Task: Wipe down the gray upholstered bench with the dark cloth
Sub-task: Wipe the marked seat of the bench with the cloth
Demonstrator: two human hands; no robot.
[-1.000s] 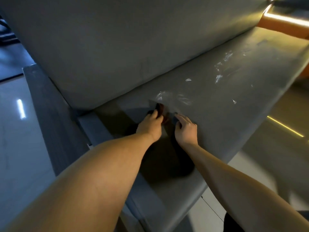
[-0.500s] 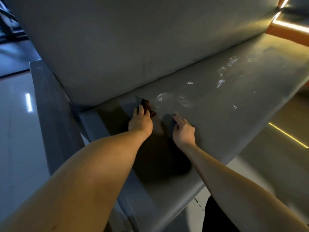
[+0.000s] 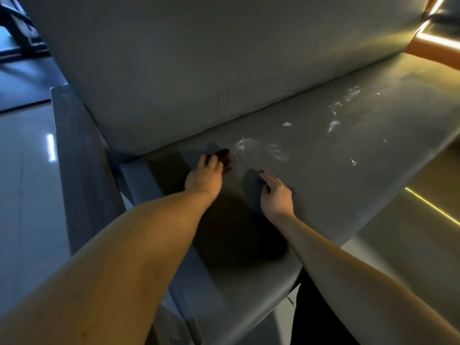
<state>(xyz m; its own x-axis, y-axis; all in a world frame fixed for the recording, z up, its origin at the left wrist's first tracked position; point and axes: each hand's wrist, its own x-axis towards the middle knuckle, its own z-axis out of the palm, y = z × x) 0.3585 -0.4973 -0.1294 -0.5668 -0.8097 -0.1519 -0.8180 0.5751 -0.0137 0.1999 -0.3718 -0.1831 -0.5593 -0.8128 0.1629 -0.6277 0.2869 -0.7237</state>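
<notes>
The gray upholstered bench [image 3: 336, 185] runs from the lower middle to the upper right, its tall backrest [image 3: 199, 70] behind. My left hand [image 3: 205, 176] presses the dark cloth [image 3: 224, 158] onto the seat near the backrest seam; only a dark reddish edge of the cloth shows past my fingers. My right hand [image 3: 275, 192] rests on the seat just right of it, fingers bent, holding nothing. White smears [image 3: 261, 148] lie on the seat right beside the cloth, and more white smears [image 3: 343, 110] lie farther right.
A dark gray side panel [image 3: 82, 170] closes the bench's left end, with glossy floor [image 3: 27, 195] beyond it. An orange lit surface [image 3: 433, 46] sits at the top right. A yellow light strip [image 3: 433, 207] runs along the floor under the seat's front edge.
My left hand has slid the cloth away from my right hand, toward the backrest seam and leftward. My right hand has stayed in place on the seat.
</notes>
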